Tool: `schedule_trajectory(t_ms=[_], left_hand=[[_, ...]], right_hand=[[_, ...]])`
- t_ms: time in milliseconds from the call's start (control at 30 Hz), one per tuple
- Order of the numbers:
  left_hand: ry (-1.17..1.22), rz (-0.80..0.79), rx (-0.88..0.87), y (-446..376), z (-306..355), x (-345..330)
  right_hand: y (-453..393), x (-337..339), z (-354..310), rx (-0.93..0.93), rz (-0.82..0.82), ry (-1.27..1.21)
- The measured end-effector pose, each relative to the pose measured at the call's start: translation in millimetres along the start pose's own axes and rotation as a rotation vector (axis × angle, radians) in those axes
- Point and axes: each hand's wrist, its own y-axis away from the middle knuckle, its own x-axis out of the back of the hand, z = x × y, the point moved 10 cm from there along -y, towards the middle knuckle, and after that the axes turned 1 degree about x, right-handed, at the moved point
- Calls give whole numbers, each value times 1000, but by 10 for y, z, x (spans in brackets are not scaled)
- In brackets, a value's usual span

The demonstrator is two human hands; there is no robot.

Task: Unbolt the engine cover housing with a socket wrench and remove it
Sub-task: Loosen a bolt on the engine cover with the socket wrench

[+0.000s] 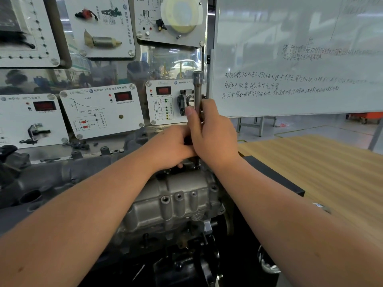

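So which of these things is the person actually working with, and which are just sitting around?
In use:
- metal wrench, standing upright, gripped by the right hand
- left hand, holding it lower down
- grey engine cover beneath both hands

Just there:
- whiteboard with handwriting
- display panels on the wall behind
- wooden tabletop to the right

We see even, bright indoor lighting with soft shadows. Glare washes the whiteboard (300,54) and reflective panel wall (99,73). Wide-angle distortion bows the edges; the forearms (62,224) and background appear slightly soft.
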Motion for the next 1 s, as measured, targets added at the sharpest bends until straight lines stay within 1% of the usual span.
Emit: schedule_trajectory(t_ms=[200, 367, 633, 833, 1000], left_hand=[[43, -25, -1, -5, -21, -21], [-4, 13, -1, 0, 1, 15], [38, -8, 19, 12, -25, -5], [-1, 36, 2, 10, 9, 32], [27, 11, 9, -2, -17, 9]], right_hand=[[0, 9, 28, -12, 18, 11], [0, 4, 9, -10, 4, -4], [-3, 5, 19, -9, 0, 10], [5, 6, 8, -2, 13, -14], [3, 13, 5, -2, 12, -4]])
